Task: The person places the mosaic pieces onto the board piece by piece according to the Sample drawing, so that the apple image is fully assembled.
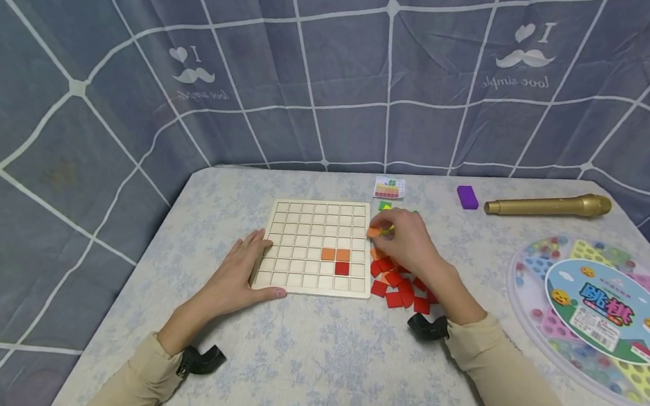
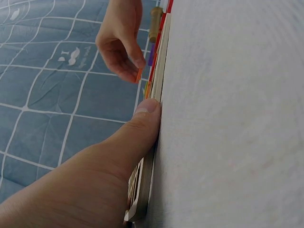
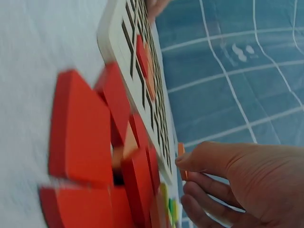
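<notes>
Just off the grid board's (image 1: 317, 246) right edge, an orange tile (image 1: 373, 232) is being pinched by the right hand (image 1: 408, 241), above the red tile pile (image 1: 399, 287). Left hand (image 1: 240, 272), fingers relaxed, is being rested on board's left edge w/ thumb along front edge. Most board cells are lying open.

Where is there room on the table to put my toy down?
Bare cloth lies in front of the wooden grid board, between the two sleeves, and left of the left hand. Right of the board is crowded with red tiles.
</notes>
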The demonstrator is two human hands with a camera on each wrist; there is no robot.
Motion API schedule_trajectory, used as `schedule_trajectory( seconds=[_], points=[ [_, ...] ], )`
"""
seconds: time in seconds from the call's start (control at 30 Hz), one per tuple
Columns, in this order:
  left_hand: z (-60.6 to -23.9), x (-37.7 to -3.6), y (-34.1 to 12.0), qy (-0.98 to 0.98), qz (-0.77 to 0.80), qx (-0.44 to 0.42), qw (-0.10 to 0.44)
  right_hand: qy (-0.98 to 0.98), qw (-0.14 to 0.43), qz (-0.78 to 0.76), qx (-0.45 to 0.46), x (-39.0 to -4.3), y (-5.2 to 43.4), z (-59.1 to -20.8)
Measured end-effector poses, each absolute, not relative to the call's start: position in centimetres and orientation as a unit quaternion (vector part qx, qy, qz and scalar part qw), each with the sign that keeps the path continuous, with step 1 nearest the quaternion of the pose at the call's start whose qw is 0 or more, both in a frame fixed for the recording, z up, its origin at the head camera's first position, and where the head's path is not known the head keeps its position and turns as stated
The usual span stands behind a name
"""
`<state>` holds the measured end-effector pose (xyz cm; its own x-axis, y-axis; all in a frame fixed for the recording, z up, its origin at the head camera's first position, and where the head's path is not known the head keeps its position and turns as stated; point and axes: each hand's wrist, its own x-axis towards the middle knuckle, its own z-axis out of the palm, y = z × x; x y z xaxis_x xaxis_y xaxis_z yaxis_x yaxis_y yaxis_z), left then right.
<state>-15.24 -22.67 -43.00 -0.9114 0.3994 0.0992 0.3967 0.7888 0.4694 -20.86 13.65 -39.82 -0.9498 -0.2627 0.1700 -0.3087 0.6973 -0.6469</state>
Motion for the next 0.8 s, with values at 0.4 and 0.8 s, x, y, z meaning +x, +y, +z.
schedule_trajectory(
  seconds=[0.4,0.8],
  points=[
    [-43.2,-15.2,-22.7,0.944,0.252,0.214,-0.003,-0.912,0.000,0.345,0.222,-21.1,10.1,-40.0],
    [-43.1,-15.2,-22.7,0.945,0.250,0.210,0.003,-0.903,0.014,0.354,0.242,-21.0,9.2,-40.5]
  ],
)
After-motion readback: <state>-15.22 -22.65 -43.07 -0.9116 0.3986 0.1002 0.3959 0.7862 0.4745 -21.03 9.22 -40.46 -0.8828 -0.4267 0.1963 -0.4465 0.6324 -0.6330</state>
